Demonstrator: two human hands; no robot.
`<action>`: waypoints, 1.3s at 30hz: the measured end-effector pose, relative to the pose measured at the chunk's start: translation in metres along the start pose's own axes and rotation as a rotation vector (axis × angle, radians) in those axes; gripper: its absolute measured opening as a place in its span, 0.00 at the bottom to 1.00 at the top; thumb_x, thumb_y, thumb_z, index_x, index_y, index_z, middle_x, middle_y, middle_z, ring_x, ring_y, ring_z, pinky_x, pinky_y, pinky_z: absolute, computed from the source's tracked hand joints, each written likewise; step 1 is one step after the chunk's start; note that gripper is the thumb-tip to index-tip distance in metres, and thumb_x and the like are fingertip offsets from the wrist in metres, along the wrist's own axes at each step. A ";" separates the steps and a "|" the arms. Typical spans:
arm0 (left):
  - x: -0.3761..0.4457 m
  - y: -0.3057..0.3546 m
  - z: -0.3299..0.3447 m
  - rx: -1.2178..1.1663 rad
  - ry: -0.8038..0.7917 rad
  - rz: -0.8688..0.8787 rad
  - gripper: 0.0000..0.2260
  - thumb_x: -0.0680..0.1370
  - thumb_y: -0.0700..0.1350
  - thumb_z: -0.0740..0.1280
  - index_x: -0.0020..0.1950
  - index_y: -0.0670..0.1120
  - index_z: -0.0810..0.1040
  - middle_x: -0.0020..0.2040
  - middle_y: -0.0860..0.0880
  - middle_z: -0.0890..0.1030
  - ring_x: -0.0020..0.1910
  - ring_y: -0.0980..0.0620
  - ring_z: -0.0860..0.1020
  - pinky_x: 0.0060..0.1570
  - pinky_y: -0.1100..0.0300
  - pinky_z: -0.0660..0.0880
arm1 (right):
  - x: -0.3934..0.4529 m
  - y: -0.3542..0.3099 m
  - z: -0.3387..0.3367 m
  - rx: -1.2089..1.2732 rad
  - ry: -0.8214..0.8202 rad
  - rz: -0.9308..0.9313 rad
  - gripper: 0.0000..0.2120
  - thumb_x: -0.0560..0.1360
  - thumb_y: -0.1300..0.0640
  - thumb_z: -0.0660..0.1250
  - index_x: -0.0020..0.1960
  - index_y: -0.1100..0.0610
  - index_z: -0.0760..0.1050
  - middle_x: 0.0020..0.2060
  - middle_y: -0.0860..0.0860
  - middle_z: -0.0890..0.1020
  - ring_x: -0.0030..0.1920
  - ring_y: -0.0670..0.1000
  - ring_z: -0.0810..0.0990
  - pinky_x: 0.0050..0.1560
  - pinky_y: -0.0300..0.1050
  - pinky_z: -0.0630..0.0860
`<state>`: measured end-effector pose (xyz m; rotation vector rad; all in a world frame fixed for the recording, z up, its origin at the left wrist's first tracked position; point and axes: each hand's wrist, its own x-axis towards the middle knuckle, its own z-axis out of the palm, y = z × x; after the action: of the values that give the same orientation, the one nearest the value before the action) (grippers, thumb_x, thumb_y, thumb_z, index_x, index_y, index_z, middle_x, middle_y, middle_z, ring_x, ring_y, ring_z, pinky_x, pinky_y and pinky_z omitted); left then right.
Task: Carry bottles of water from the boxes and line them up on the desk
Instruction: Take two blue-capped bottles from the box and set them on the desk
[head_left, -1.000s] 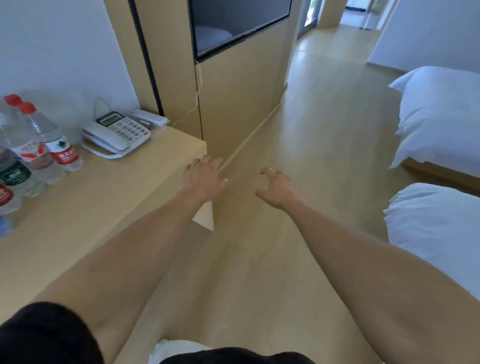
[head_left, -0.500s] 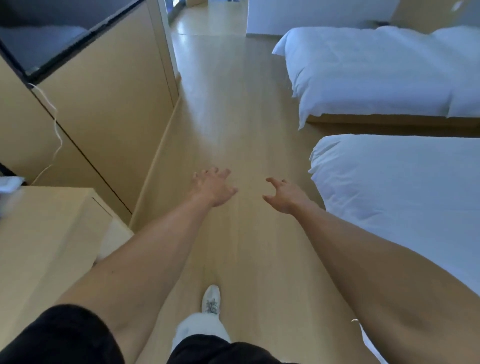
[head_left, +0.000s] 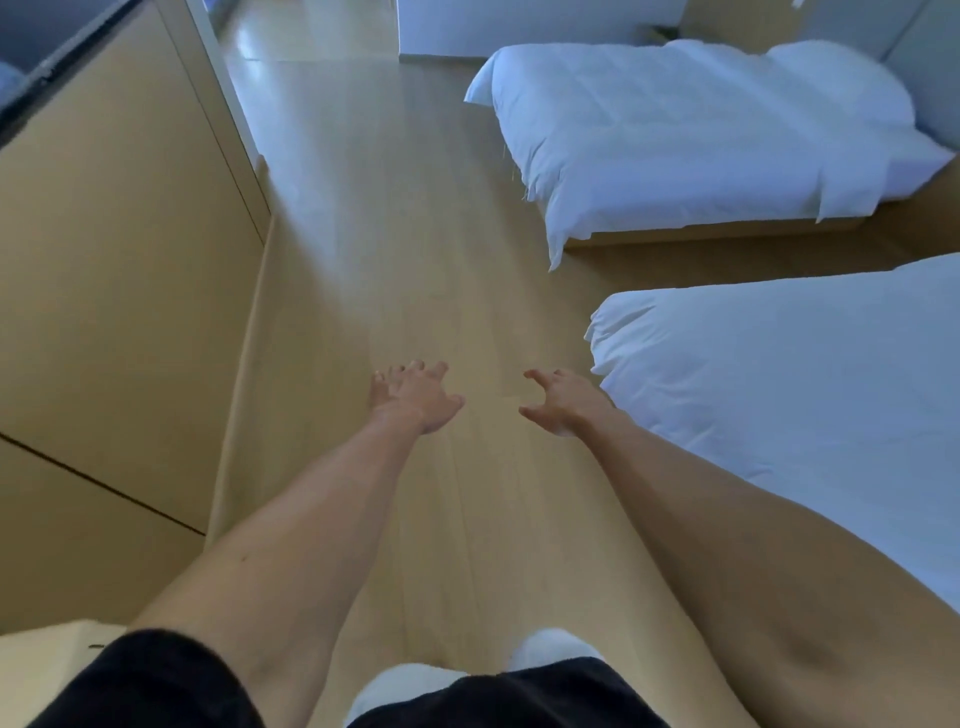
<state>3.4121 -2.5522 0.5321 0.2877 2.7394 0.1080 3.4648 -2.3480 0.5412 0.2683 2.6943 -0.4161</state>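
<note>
Both arms reach forward over the wooden floor (head_left: 415, 260). My left hand (head_left: 413, 397) is empty, with its fingers spread and loosely bent. My right hand (head_left: 561, 402) is empty too, fingers relaxed and slightly curled. No bottle and no box is in view. Only a pale corner of the desk (head_left: 57, 639) shows at the bottom left edge.
A tall wooden cabinet wall (head_left: 119, 291) runs along the left. Two beds with white covers stand on the right, the near bed (head_left: 789, 384) close beside my right arm and the far bed (head_left: 691, 135) behind it. A strip of floor runs between cabinet and beds toward a doorway.
The view has swung right and away from the desk; the bottles and the telephone have left the frame. The beds have come nearer. Both hands stay empty and stretched forward.
</note>
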 end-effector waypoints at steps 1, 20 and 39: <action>0.012 -0.002 -0.003 -0.002 -0.008 0.001 0.29 0.80 0.65 0.58 0.79 0.57 0.62 0.78 0.48 0.65 0.76 0.43 0.64 0.74 0.45 0.59 | 0.012 -0.001 -0.003 0.001 -0.001 0.000 0.28 0.79 0.43 0.61 0.77 0.44 0.60 0.73 0.52 0.66 0.72 0.55 0.67 0.67 0.54 0.70; 0.293 -0.015 -0.103 -0.119 -0.086 -0.168 0.26 0.82 0.63 0.56 0.78 0.55 0.64 0.77 0.46 0.66 0.76 0.42 0.64 0.75 0.46 0.60 | 0.325 -0.027 -0.110 -0.044 -0.162 -0.098 0.29 0.81 0.42 0.59 0.79 0.47 0.57 0.76 0.56 0.64 0.74 0.56 0.65 0.72 0.49 0.65; 0.623 -0.058 -0.222 -0.183 -0.041 -0.167 0.24 0.82 0.59 0.56 0.79 0.56 0.63 0.78 0.49 0.65 0.77 0.44 0.62 0.76 0.46 0.56 | 0.653 -0.076 -0.233 -0.112 -0.170 -0.079 0.29 0.82 0.39 0.54 0.80 0.46 0.55 0.77 0.54 0.62 0.76 0.56 0.62 0.74 0.54 0.62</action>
<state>2.7525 -2.4830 0.5025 0.0106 2.6763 0.3009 2.7745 -2.2612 0.4943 0.0897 2.5562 -0.2959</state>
